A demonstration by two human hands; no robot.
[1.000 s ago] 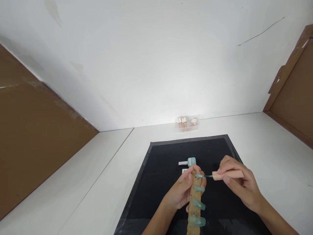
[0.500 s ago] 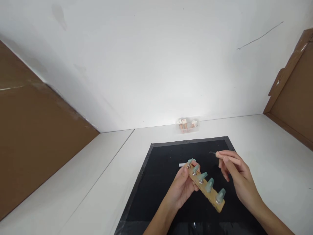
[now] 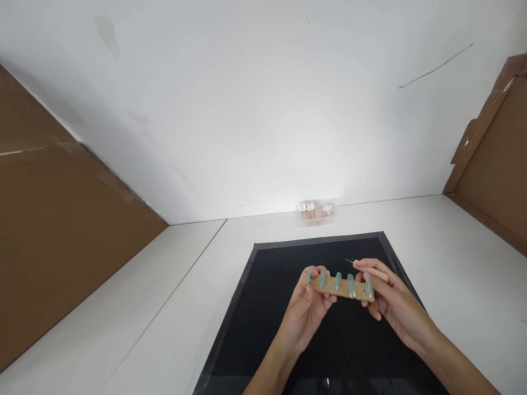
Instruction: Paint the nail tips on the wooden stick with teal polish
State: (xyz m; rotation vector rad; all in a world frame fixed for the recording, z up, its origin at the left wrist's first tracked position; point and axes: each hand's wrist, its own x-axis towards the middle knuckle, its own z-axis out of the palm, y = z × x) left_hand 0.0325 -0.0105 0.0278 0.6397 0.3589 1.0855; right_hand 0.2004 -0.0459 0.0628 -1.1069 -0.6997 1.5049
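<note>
My left hand [image 3: 303, 318] is closed on the left end of a tan strip [image 3: 344, 292], which lies nearly level above the black mat. Several translucent green false nails [image 3: 337, 281] stand in a row along it on small shiny mounts. In my right hand [image 3: 399, 304], thumb and fingers pinch the peach handle of a thin nail brush [image 3: 373, 270]; its dark tip points left, behind and above the strip. My right fingers are also at the strip's right end, seemingly touching or supporting it. The lower fingers are partly hidden.
A black mat [image 3: 255, 329] with taped edges covers part of the white table [image 3: 177, 318]. Behind it stands a clear plastic box [image 3: 332, 218] holding a few peach-and-white bottles [image 3: 310, 208]. Brown cardboard panels [image 3: 74, 230] flank both sides, before a white wall.
The strip has turned from a steep slant to nearly level, its right end rising. My right hand has moved left with the brush to meet it. The white stick behind my left hand is now hidden.
</note>
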